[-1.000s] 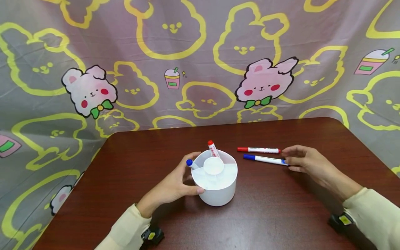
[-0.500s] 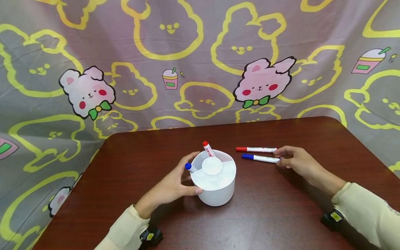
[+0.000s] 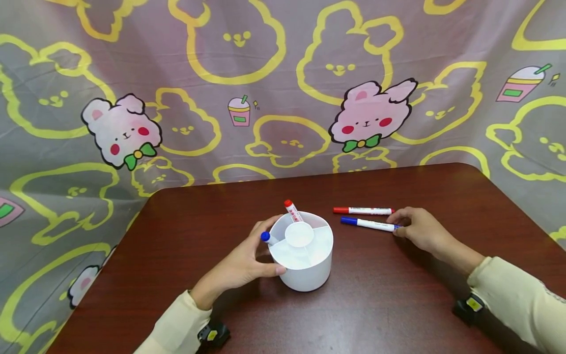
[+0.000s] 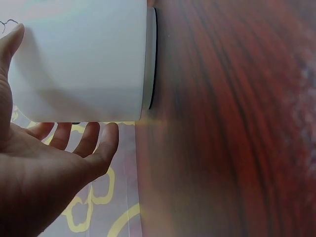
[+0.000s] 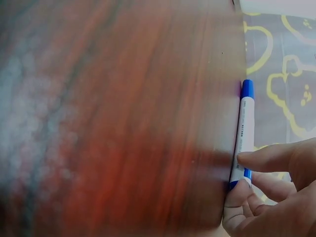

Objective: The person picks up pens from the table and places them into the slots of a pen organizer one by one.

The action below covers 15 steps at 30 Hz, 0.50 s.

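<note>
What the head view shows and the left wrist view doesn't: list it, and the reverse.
Only head: right hand, red marker and blue marker near it, tilted red-capped marker, tilted blue-capped marker.

Only left wrist: thin black squiggle by the thumb.

Both: left hand, white pen holder, wooden table, cartoon-print backdrop.

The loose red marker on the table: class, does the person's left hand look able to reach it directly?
Probably not: the left hand grips the white compartmented organizer, which stands between it and the loose red marker. It would likely need to let go and pass around.
</note>
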{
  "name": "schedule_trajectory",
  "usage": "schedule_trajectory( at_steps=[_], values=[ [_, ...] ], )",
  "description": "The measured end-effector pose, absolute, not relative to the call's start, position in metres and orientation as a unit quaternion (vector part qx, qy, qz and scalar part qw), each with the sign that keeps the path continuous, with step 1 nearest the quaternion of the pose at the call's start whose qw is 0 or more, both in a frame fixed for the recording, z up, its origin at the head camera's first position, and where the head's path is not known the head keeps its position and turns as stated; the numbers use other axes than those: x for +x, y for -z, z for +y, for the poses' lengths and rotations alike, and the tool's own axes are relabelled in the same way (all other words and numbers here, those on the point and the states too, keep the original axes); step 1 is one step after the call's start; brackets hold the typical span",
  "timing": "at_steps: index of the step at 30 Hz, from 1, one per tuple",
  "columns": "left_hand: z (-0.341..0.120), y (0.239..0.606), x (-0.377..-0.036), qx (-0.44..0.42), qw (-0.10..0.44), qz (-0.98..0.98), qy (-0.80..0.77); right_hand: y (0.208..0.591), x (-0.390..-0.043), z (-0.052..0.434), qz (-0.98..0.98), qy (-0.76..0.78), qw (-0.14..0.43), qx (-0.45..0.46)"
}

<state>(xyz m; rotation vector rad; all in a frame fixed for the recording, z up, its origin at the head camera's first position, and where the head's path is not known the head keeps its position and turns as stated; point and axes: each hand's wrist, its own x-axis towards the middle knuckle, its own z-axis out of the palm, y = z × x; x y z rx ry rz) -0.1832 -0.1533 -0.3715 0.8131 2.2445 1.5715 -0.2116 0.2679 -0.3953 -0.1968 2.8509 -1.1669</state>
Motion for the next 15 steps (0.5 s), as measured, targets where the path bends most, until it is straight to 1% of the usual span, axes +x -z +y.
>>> schedule_trajectory(
  at_steps=[7, 12, 15],
  values=[
    [-0.1534, 0.3709, -0.1821, 0.279, 0.152, 0.775, -0.546, 0.3967, -0.2118, 0.2678, 0.928, 0.365, 0.025, -0.07],
    [-0.1527, 0.3717, -0.1831, 0.284, 0.165, 0.761, -0.559, 0.3936, -0.2105, 0.2679, 0.922, 0.38, 0.038, -0.063],
    [-0.1524, 0.3724, -0.1841, 0.289, 0.163, 0.755, -0.565, 0.391, -0.2093, 0.2695, 0.913, 0.4, 0.051, -0.053]
  ],
)
